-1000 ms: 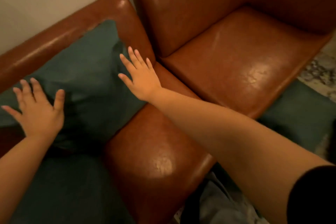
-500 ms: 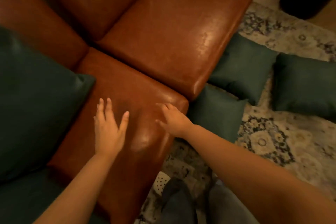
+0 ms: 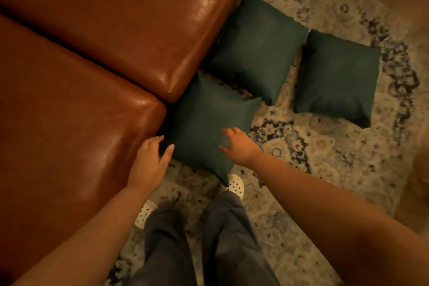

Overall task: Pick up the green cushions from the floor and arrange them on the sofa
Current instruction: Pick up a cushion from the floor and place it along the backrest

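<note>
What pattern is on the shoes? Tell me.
White with small dark dots, on the shoes, in the head view.

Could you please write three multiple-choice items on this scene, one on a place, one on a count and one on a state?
1. Where does the nearest cushion lie?
A. on the sofa seat
B. on the rug, against the sofa corner
C. on the person's lap

2. How many green cushions are on the rug?
A. one
B. three
C. five

3. What are the hands doing?
A. both open, reaching for the nearest cushion
B. both clenched on a cushion
C. resting on the knees

Answers: 1 B, it lies at the sofa corner; 2 B, three show; 3 A, left hand and right hand spread at its edges.
</note>
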`<state>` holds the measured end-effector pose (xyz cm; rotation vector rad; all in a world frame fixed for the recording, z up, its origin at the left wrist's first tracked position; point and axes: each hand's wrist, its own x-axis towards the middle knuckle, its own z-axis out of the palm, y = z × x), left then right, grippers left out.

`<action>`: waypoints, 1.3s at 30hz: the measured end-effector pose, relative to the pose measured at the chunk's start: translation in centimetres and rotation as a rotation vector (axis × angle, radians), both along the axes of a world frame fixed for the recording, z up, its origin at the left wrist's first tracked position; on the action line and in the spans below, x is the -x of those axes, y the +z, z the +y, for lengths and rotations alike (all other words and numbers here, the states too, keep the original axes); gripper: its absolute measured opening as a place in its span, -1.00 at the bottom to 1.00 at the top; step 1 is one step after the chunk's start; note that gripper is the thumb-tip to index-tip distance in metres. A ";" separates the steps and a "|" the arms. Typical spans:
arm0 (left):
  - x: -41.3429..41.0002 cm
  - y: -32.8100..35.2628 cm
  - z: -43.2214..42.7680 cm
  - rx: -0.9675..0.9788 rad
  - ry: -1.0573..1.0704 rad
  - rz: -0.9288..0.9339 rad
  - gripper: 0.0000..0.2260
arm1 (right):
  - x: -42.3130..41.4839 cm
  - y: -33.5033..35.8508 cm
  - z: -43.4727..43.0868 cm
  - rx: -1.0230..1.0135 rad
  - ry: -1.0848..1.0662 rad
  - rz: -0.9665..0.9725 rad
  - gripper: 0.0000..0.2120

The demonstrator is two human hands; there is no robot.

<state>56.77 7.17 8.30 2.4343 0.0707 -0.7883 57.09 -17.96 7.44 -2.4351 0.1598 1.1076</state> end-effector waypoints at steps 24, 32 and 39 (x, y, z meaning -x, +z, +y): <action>-1.2 -25.2 -10.2 -0.054 1.127 0.627 -0.08 | -12.8 -23.1 -8.2 0.158 0.115 -0.087 -0.27; -2.0 -28.9 -6.8 0.179 1.409 0.557 0.36 | -18.1 -26.4 -5.2 0.158 -0.043 -0.032 -0.02; -1.1 -32.6 -4.4 0.287 1.426 0.579 0.47 | -19.5 -28.3 -4.9 0.107 -0.140 0.003 0.09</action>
